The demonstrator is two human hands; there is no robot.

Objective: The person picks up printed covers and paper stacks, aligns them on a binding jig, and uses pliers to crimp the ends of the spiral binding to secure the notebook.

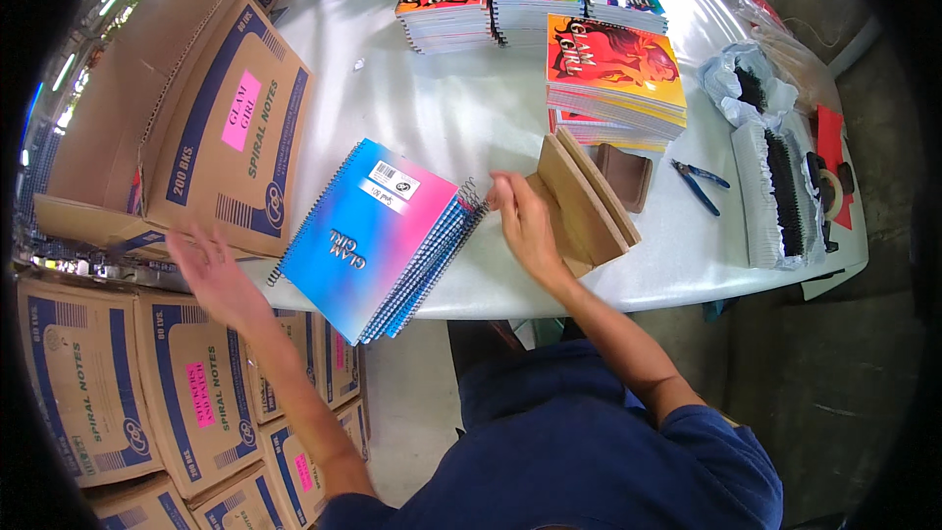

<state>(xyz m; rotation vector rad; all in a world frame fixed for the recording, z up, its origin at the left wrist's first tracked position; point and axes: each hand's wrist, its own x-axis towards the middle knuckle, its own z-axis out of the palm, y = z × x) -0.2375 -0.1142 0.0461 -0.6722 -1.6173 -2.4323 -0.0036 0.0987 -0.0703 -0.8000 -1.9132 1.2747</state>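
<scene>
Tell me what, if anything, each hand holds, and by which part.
The left hand appears empty. The right hand is near the wire coils of the notebooks; a hold cannot be told.

Blue-handled pliers (pixel 706 198) on white table (pixel 417 88); tape roll (pixel 834 198) farther right; cartons (pixel 172 353) stacked lower left.

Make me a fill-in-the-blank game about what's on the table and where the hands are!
1. The big cardboard box stands on the person's ____ side of the pink-and-blue notebooks.
2. The pliers have handles coloured ____.
3. Of the box and the pliers, the left hand is nearer the ____.
4. Of the pliers and the notebooks, the right hand is nearer the ____.

Missing words: left; blue; box; notebooks.
</scene>
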